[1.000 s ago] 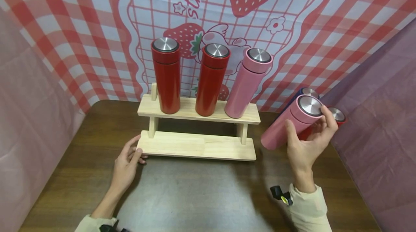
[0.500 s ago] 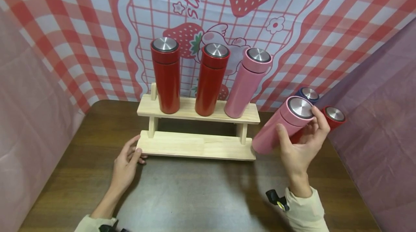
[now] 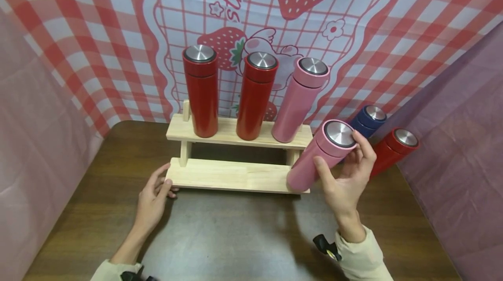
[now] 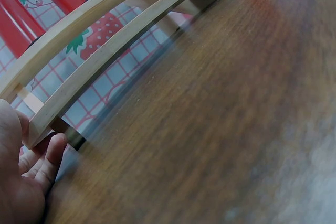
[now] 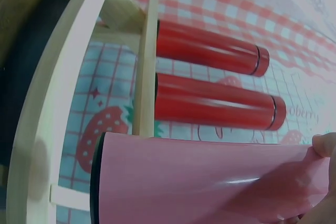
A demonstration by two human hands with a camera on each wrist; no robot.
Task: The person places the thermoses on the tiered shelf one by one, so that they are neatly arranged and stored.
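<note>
Pink and steel-lidded, a thermos bottle (image 3: 308, 161) hung gripped in the right hand (image 3: 347, 182) over the wooden rack's (image 3: 227, 130) lower shelf (image 3: 233, 176), the left hand (image 3: 152, 200) pinching its left end.

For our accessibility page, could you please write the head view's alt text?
A right hand holds a pink bottle over the lower shelf of a wooden rack; a left hand grips its left end. Two red bottles and another pink bottle stand on the upper shelf.
</note>
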